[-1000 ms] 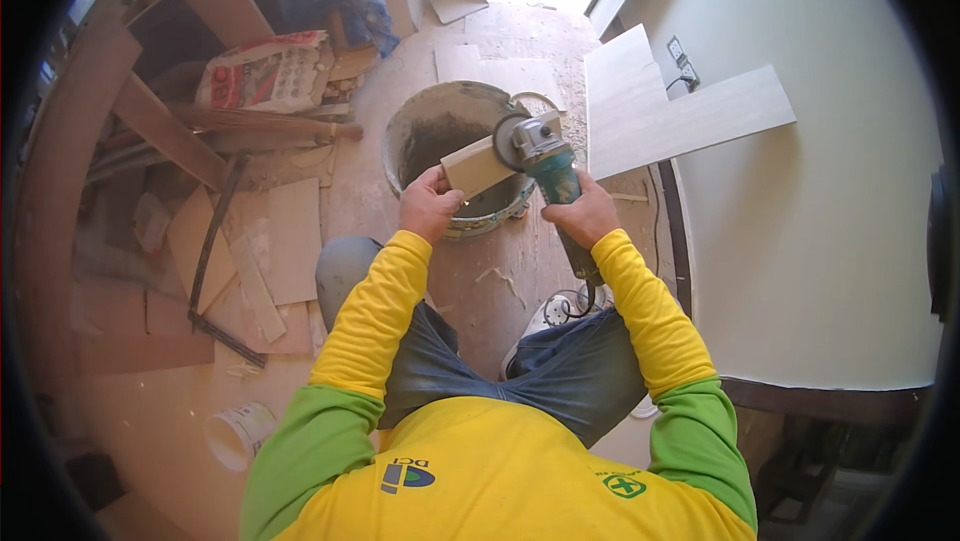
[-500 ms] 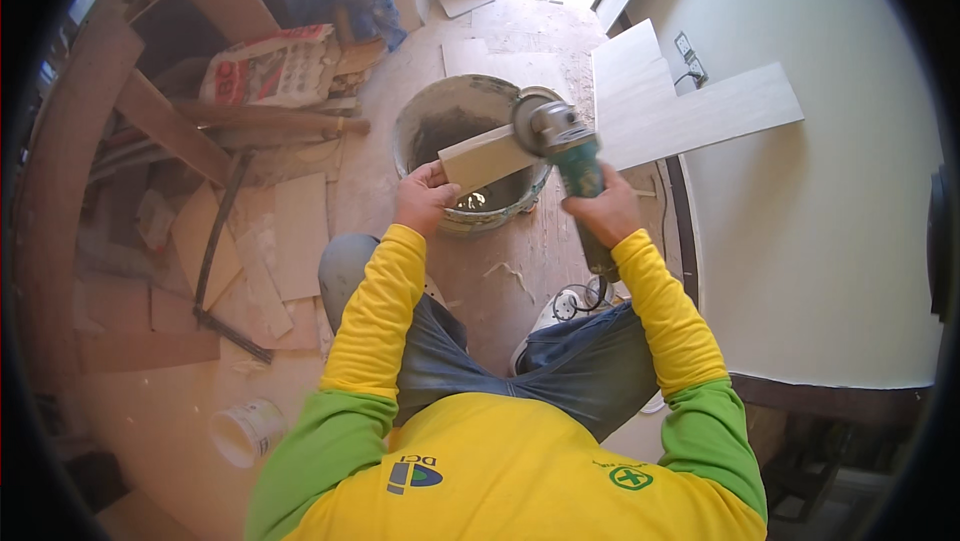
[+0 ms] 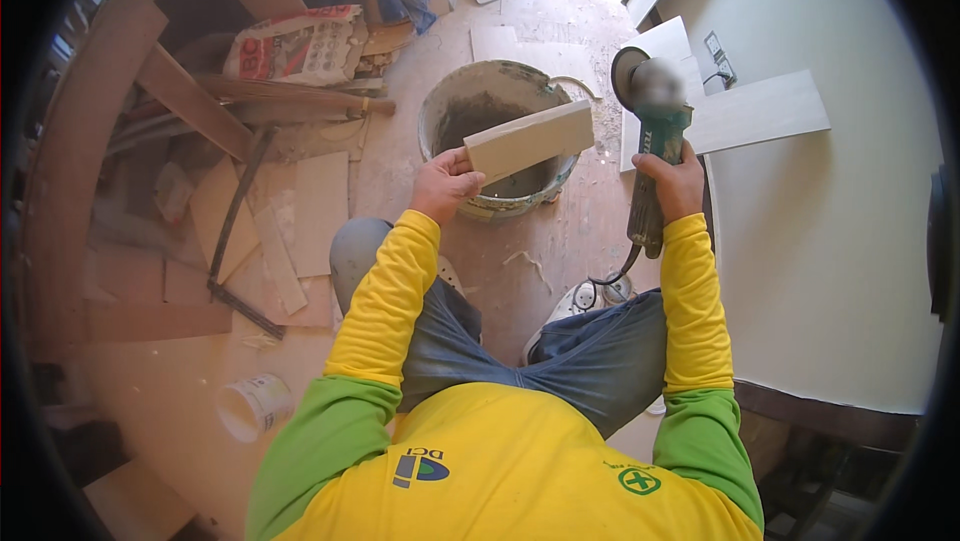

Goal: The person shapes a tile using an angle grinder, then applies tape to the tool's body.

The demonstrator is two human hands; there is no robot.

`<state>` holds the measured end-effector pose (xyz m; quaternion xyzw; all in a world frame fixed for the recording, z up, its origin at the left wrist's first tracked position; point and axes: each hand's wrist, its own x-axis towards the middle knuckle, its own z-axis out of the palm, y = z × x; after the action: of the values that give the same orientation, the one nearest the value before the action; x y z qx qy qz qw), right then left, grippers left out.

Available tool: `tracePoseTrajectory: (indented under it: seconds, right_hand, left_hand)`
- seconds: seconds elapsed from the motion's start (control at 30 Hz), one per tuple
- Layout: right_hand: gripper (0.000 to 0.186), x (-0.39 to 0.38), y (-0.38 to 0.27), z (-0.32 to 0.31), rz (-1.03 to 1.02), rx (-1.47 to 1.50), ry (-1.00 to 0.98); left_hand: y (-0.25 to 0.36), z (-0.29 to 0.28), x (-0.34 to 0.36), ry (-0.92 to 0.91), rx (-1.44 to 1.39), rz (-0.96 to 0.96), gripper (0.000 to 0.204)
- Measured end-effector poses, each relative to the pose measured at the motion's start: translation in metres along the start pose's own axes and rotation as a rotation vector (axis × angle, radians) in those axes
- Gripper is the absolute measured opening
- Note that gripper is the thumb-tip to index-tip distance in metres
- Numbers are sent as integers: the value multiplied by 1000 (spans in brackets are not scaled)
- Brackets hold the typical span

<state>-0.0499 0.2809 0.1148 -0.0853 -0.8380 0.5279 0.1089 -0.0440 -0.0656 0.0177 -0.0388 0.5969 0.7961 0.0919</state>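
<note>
Your left hand (image 3: 446, 189) grips one end of a beige tile strip (image 3: 530, 144), held tilted over the mouth of a mortar-crusted bucket (image 3: 465, 96). Your right hand (image 3: 673, 184) wraps the body of a teal angle grinder (image 3: 660, 129), its disc (image 3: 629, 78) apart from the strip. Beyond the grinder is a pale panel (image 3: 765, 114); a white tub (image 3: 255, 408) lies on its side at your left.

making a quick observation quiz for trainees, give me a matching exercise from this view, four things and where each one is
Things:
1. teal-and-black angle grinder
2. flat beige rectangular piece
3. large round grey bucket
4. small white tub

Places:
A. lower left of the picture
B. in the left hand
C. upper middle of the picture
D. in the right hand

Pairs: 1-D, 2-B, 3-C, 4-A
</note>
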Motion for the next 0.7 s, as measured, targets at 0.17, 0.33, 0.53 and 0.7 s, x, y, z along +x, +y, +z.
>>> tracePoseTrajectory:
  seconds: [0.17, 0.33, 0.53, 0.7]
  right_hand:
    - [56, -1, -6, -4, 33, 56, 6]
    - [54, 1, -1, -8, 44, 102, 12]
    - [51, 2, -2, -12, 85, 108, 30]
    - [49, -5, -10, -8, 122, 274, 15]
  left_hand:
    - [0, 1, -1, 11, 14, -17, 48]
    - [-3, -4, 1, -25, -12, -27, 55]
    - [-12, 3, -11, 92, -6, -239, 34]
    - [-38, 15, -32, 165, 74, -405, 32]
